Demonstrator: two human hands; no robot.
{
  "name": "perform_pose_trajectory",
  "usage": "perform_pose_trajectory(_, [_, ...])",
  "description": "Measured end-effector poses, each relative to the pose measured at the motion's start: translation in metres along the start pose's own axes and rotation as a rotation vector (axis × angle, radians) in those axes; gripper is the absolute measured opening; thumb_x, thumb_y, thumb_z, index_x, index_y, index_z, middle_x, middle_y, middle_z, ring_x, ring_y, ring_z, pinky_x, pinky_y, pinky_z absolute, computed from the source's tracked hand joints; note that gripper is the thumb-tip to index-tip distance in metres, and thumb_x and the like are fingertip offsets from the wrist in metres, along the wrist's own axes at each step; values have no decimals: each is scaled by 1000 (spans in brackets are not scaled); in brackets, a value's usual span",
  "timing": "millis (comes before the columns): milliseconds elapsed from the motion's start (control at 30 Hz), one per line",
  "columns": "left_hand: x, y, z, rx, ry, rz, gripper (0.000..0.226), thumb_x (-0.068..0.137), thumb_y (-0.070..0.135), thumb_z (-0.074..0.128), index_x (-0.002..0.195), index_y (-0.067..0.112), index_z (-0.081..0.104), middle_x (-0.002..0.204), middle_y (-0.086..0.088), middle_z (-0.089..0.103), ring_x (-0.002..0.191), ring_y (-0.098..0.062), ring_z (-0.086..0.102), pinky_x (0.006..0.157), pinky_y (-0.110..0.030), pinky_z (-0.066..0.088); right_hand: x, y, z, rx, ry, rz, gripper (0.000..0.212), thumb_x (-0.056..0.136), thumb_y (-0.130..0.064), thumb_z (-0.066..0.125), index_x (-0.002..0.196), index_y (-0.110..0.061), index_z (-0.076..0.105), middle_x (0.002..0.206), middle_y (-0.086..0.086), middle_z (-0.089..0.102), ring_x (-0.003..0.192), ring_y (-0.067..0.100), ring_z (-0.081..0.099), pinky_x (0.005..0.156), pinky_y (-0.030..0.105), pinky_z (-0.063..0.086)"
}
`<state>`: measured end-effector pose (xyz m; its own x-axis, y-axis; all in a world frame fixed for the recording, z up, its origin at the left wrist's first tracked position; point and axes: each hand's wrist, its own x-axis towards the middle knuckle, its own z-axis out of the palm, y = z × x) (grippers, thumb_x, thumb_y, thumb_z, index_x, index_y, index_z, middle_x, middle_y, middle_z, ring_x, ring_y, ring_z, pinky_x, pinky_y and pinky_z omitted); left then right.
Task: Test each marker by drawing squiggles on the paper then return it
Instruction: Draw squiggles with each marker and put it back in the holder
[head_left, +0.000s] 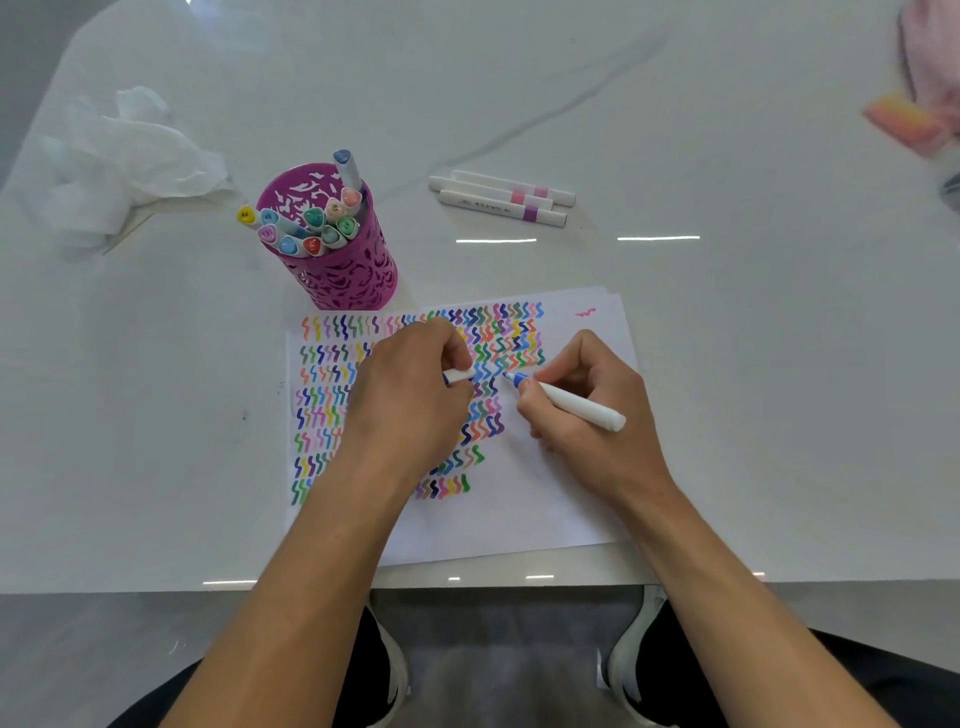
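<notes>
The right hand (587, 415) grips the blue marker (571, 402), tip pointing far-left over the paper (519, 519), barrel slanting back right, while the left hand (410, 400) clutches its cap (461, 375).

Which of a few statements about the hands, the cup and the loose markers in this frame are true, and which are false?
1. The right hand holds an uncapped blue marker, tip at the paper. True.
2. The left hand holds nothing. False: it grips the cap.
3. Three markers lie on the table beyond the paper. True.
4. The purple cup lies tipped over. False: it stands upright with markers in it.
</notes>
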<state>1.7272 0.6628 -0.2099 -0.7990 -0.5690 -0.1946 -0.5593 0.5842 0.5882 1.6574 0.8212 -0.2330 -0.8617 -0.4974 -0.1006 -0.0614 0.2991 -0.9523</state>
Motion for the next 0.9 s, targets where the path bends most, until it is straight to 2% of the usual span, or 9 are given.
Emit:
perform_pose_trajectory(167, [1,0,0,-2,-6,3,19,87,17,76,89,26,59,79,15,53,77,-10,53,71,-29,46,1,1,1,-34,3,11,19,81,-25,74,78,-18,57,71,-2,69,62,25,68,54,48,57])
perform_pose_trajectory(300, [2,0,0,1,-3,6,19,87,17,75,89,26,59,80,15,54,77,-9,54,70,-29,46,1,-1,2,-44,-21,6,19,79,-25,73,74,-21,56,70,-3,68,62,20,67,54,36,56])
perform_pose_trajectory(367, [1,-1,0,-4,-4,5,19,87,17,76,88,26,60,79,15,54,75,-8,53,69,-29,47,1,-2,2,-41,-23,13,19,77,-24,74,73,-20,56,69,-3,68,61,20,67,54,34,54])
perform_pose_trajectory(567, [2,-1,-1,-21,-22,-10,19,87,18,77,89,25,60,78,14,55,71,-2,53,62,-22,41,0,0,1,-41,-2,20,20,76,-22,74,71,-19,55,69,1,66,61,24,65,52,34,51])
perform_pose_trajectory(733, [1,0,-1,-12,-26,-16,19,87,19,77,90,26,60,79,14,55,71,-2,52,63,-23,40,0,0,0,-49,-47,12,25,80,-11,79,73,-16,56,71,-2,66,58,4,58,51,14,43])
perform_pose_trajectory(833, [1,1,-2,-19,-23,-19,18,87,18,77,90,26,61,79,15,54,70,1,52,60,-16,38,-1,-2,0,23,-29,4,21,83,-11,77,77,-17,58,73,0,68,61,11,62,54,22,48])
perform_pose_trajectory(900, [0,3,-4,-32,-5,-15,16,89,17,76,90,26,62,77,17,54,68,4,52,56,-9,34,1,-5,-4,137,28,5,16,86,-9,76,84,-14,61,75,8,67,61,17,62,54,28,50])
